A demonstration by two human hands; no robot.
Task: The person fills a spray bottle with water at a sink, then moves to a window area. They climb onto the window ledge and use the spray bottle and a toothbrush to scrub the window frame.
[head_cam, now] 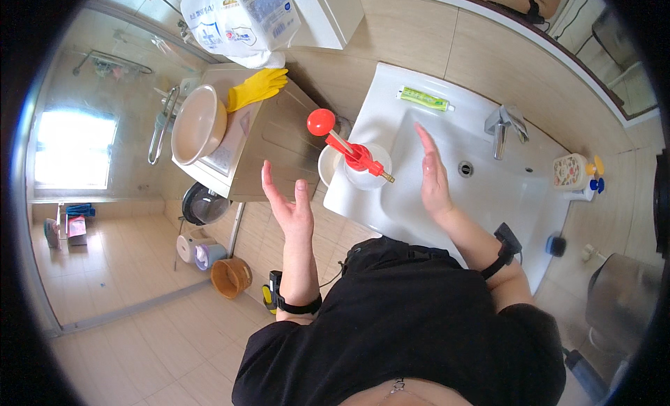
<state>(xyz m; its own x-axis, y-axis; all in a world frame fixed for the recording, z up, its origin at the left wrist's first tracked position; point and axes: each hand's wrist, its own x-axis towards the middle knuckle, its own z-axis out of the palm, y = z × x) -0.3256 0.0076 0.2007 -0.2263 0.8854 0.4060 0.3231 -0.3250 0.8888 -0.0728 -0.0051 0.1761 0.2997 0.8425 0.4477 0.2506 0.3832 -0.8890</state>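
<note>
My left hand (291,210) is raised left of the washbasin, thumb and fingers spread, holding nothing. Over the left part of the white ceramic washbasin (343,196) is my right hand (434,183), seen nearly edge-on with its fingers extended and nothing in it. Between the two hands, a pump spray bottle (366,168) stands on the basin's left ledge. It has a red head, a round red pump knob and a brass nozzle pointing towards the bowl. Its whitish body is partly hidden under the head. Neither hand touches it.
A green tube (425,98) lies on the back ledge near the chrome faucet (500,131). Pump bottles (570,171) stand at the right. Left are a washing machine (277,144), a beige plastic basin (196,126) and yellow rubber gloves (256,89). A wooden bucket (230,278) is on the floor.
</note>
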